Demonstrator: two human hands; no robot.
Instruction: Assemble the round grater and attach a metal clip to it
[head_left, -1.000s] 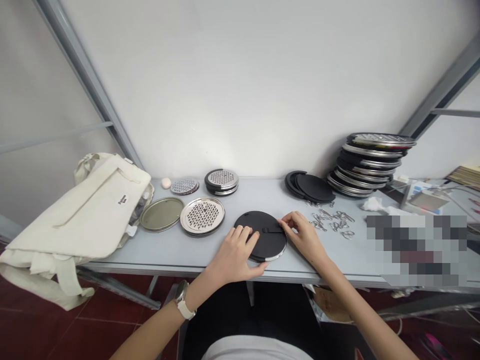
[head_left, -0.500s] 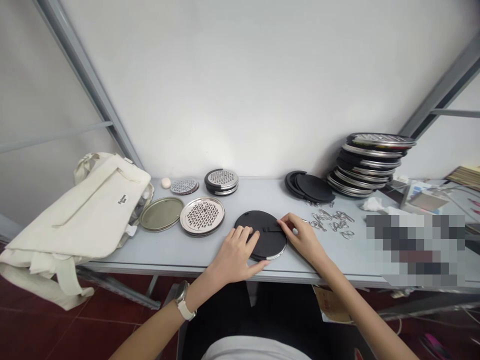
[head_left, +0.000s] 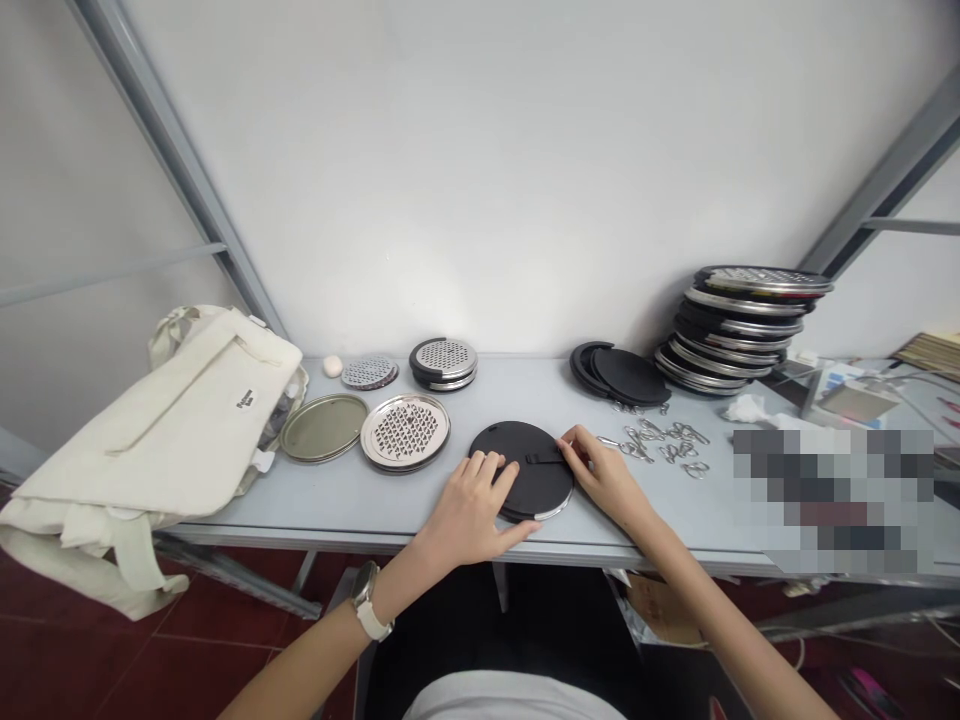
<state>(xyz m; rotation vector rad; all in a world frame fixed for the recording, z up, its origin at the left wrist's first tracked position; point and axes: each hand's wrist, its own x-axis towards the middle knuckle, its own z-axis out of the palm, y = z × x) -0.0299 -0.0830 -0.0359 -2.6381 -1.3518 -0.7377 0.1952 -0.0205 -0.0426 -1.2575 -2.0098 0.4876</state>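
A round black disc with a metal rim [head_left: 529,458] lies near the front edge of the grey table [head_left: 360,500]. My left hand [head_left: 471,510] rests flat on the disc's left side, fingers spread, with the thumb along the near rim. My right hand [head_left: 604,474] is at the disc's right edge, its fingertips pinched together at the end of a small black tab [head_left: 541,458] on the disc. What the fingers pinch is too small to name. A scatter of small metal clips [head_left: 664,442] lies just right of that hand.
A cream cloth bag [head_left: 165,420] hangs over the table's left end. Beside it lie a plain metal lid [head_left: 323,427], a perforated metal disc [head_left: 405,432] and smaller perforated discs [head_left: 442,360]. Black discs [head_left: 624,376] and a tall stack [head_left: 742,325] stand at the back right.
Both hands stay on the black disc; the right hand's fingers have shifted slightly at the disc's right edge. Nothing else has moved.
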